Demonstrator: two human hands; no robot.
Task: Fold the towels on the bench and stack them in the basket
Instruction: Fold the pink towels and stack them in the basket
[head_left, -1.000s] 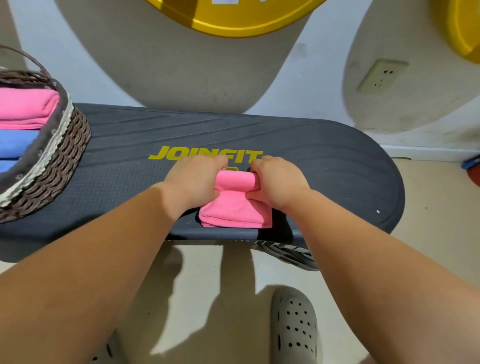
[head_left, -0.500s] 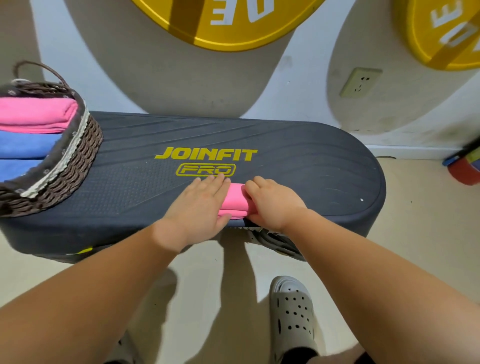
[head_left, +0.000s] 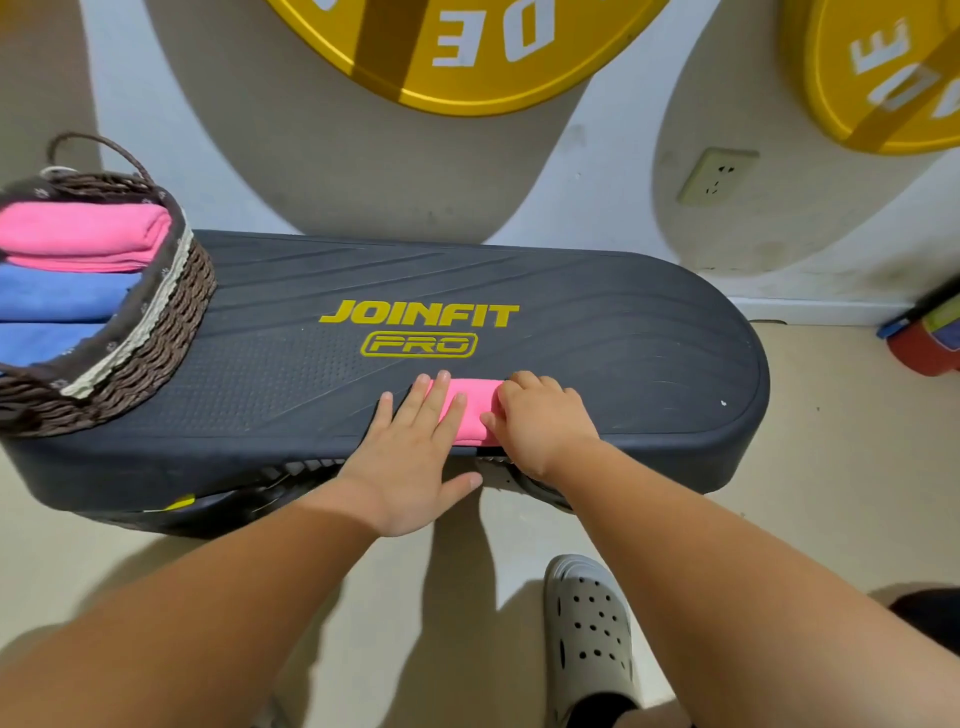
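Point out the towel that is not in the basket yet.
The pink towel on the bench, pressed by the left hand, gripped by the right hand. The other pink towel and the blue towels lie folded in the basket.

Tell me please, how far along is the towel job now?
Done: one pink folded towel and blue towels lie in the basket. In hand: the small pink towel on the bench, folded, left hand flat on it, right hand curled at its end. Left: put it into the basket; no other loose towel shows.
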